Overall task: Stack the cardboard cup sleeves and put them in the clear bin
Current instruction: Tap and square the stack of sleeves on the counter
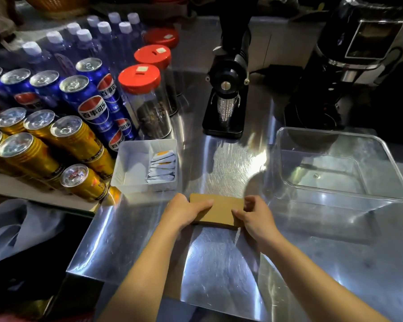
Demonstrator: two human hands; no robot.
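A flat stack of brown cardboard cup sleeves (219, 209) lies on the steel counter just in front of me. My left hand (184, 211) grips its left end, fingers over the top. My right hand (256, 216) grips its right end, thumb on the near edge. How many sleeves are in the stack I cannot tell. The clear bin (396, 182) stands to the right and slightly farther back, with nothing inside it.
A white tray (130, 168) with sachets sits left of the stack. Behind it stand red-lidded jars (147, 98), blue and gold cans (84, 98) and water bottles. A black grinder (226, 94) and a coffee machine (349, 66) stand at the back.
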